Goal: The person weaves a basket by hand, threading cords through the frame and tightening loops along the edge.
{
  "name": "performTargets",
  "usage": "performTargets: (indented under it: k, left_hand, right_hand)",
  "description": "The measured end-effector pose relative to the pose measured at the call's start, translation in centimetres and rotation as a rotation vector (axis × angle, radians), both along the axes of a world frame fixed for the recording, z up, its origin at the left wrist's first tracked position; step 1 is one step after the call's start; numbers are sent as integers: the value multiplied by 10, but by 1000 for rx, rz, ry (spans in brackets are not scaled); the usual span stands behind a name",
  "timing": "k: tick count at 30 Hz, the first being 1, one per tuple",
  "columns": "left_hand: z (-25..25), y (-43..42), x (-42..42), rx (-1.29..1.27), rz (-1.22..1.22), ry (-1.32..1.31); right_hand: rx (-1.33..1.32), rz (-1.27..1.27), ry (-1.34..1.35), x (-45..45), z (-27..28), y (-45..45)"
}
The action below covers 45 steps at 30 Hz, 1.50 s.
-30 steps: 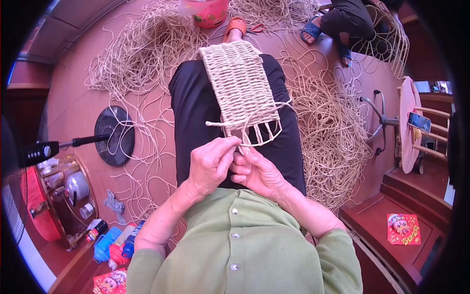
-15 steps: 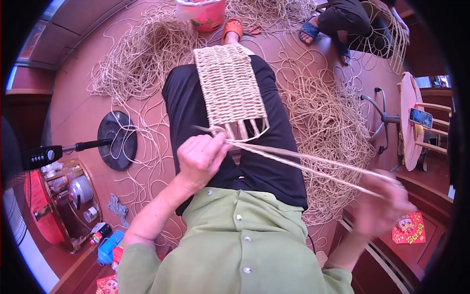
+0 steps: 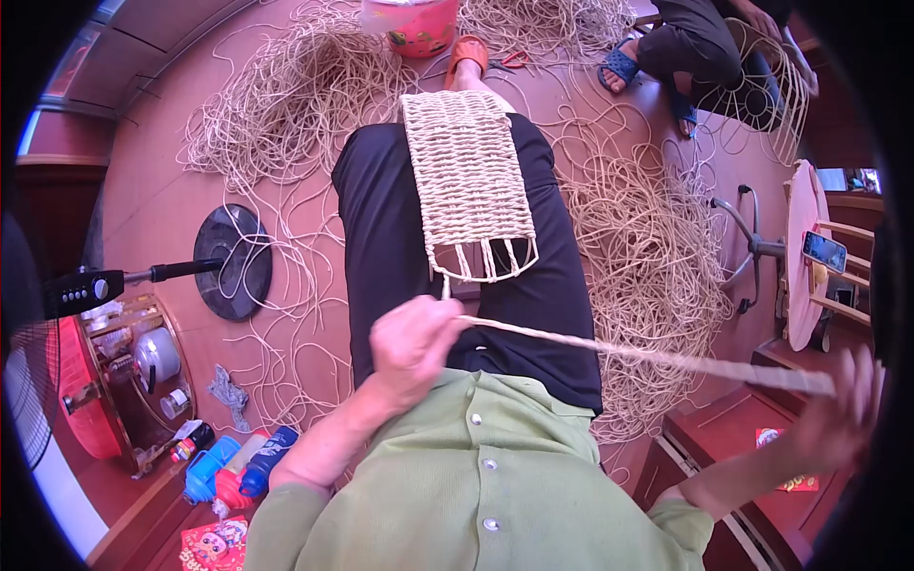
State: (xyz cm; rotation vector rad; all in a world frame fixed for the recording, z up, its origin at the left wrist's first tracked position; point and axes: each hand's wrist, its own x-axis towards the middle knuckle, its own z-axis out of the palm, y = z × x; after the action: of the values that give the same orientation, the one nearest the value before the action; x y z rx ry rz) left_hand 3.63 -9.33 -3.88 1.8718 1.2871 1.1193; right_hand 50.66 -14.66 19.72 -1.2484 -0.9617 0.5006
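A flat woven strip of pale twisted cord [image 3: 471,176] lies across my thighs, its lower end an unwoven frame with several bare strands. Just below that end, my left hand [image 3: 416,341] is closed around the cord [image 3: 609,350], which runs up from its fingers to the strip's lower left corner. From this hand the cord stretches nearly straight to the far right. There my right hand [image 3: 843,409] is at the cord's other visible end, fingers bent about it and blurred by motion.
Heaps of loose cord [image 3: 647,257] cover the floor on both sides. A fan base [image 3: 233,262] stands left, a stool [image 3: 804,257] with a phone right. A pink bucket [image 3: 419,29] is at the top. Another person's hand [image 3: 759,21] is near a cord-strung frame at upper right.
My right hand has swung outward to the right, drawing the cord out; two strands between my hands have become one. My left hand has come down from the strip's end toward my waist.
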Motion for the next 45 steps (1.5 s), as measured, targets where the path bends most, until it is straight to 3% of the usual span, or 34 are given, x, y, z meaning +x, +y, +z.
performTargets:
  k: [1, 3, 4, 5, 6, 7, 9, 11, 15, 19, 23, 29, 31, 35, 39, 45]
  left_hand:
    - [2, -3, -14, -37, 35, -54]
    - [8, -10, -26, -117, 43, -69]
    - [6, -12, -26, -94, 21, -53]
    - [5, -12, -28, -70, 2, -37]
    - [7, -10, -27, -13, -21, -12]
    - [9, -7, -26, 32, -41, 7]
    - [13, 4, -21, 123, -98, 41]
    - [8, 12, -23, 207, -147, 83]
    - [3, 36, -26, 190, -69, 233]
    - [-21, 57, -32, 255, -168, 207]
    - [-22, 73, -45, 300, -273, 193]
    - [-32, 78, -53, 275, -345, 118]
    - [-24, 77, -47, 311, -325, 152]
    - [-32, 73, -43, 363, -283, 150]
    - [-32, 75, -41, 339, -263, 34]
    - [-12, 83, -31, 76, -179, 18]
  right_hand:
    - [-264, -69, -214, 11, -18, 18]
    - [-601, 34, -656, -22, -79, 60]
    - [-720, 101, -890, -38, -110, 80]
    - [-637, 84, -1131, -95, -118, 88]
    - [-423, 209, -1076, -138, -132, 88]
    - [-517, 431, -746, -175, -141, 77]
    - [-436, 829, -644, -229, -156, 71]
    - [-247, 944, -747, -247, -188, 70]
    - [-209, 793, -666, -230, -171, 74]
    - [-56, 571, -1078, -200, -150, 82]
    - [-12, 369, -1099, -187, -154, 100]
    - [85, 613, -615, -268, -220, 103]
    - [224, 603, -749, -290, -245, 111]
    - [179, 446, -959, -303, -248, 104]
    - [119, 519, -1026, -306, -249, 94]
    - [201, 420, -1056, -313, -268, 109]
